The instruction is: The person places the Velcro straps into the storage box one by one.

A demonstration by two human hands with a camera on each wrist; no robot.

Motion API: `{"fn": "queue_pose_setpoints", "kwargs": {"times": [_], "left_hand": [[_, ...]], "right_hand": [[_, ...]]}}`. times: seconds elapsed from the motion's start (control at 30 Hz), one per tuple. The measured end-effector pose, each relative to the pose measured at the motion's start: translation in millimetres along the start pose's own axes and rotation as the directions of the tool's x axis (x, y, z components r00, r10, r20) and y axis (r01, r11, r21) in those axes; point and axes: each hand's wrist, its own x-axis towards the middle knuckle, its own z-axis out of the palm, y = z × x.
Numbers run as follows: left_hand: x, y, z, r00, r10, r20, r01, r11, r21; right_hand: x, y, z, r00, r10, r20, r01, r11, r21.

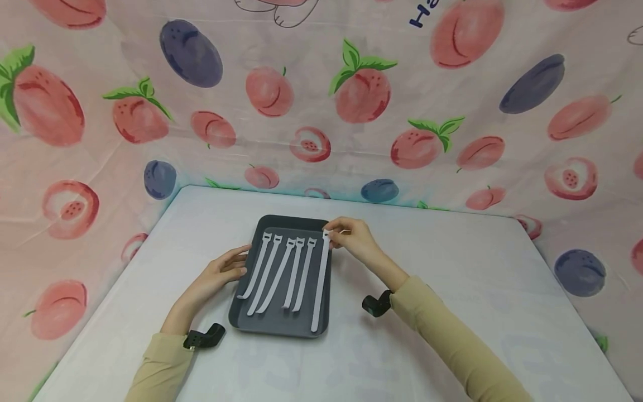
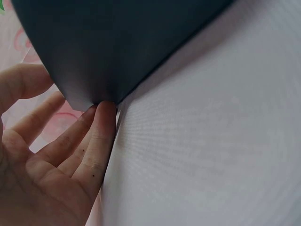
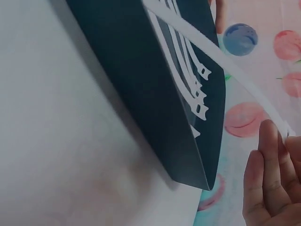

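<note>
A dark grey rectangular tray [image 1: 236, 319] lies on the white table. Several white hook-and-loop cable ties [image 1: 258, 265] with slotted heads are laid side by side in it, heads at the far end. My right hand [image 1: 354, 237] pinches one more white cable tie [image 1: 320, 285] by its head, at the tray's far right corner. That tie hangs along the right side, its tail down toward the near end; the right wrist view shows its band [image 3: 211, 49] raised over the rim. With loosely extended fingers, my left hand [image 1: 216, 276] touches the tray's left side.
The white table [image 1: 427, 346] extends around the tray on both sides. A fruit-print cloth [image 1: 311, 89] hangs behind the table and at its sides. Each wrist wears a black camera, one by the left sleeve [image 1: 166, 357], one by the right sleeve [image 1: 442, 329].
</note>
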Motion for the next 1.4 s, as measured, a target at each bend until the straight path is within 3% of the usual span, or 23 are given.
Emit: {"fn": "queue_pose_setpoints", "kwargs": {"times": [0.73,1.13,1.4], "left_hand": [[-0.7,-0.4,-0.8,1.000,-0.003,-0.003,0.003,1.000,-0.012],[-0.5,-2.2,-1.5,1.000,0.007,-0.002,-0.007,1.000,0.002],[0.5,-1.6,-1.1,1.000,-0.005,-0.005,0.005,1.000,-0.011]], "right_hand": [[9.1,11.9,9.6,1.000,0.002,0.017,0.000,0.994,-0.109],[14.8,13.2,8.6,0.997,0.037,0.062,-0.023,0.974,-0.224],[17.3,19.6,10.9,0.998,0.019,0.059,0.001,0.946,-0.324]]}}
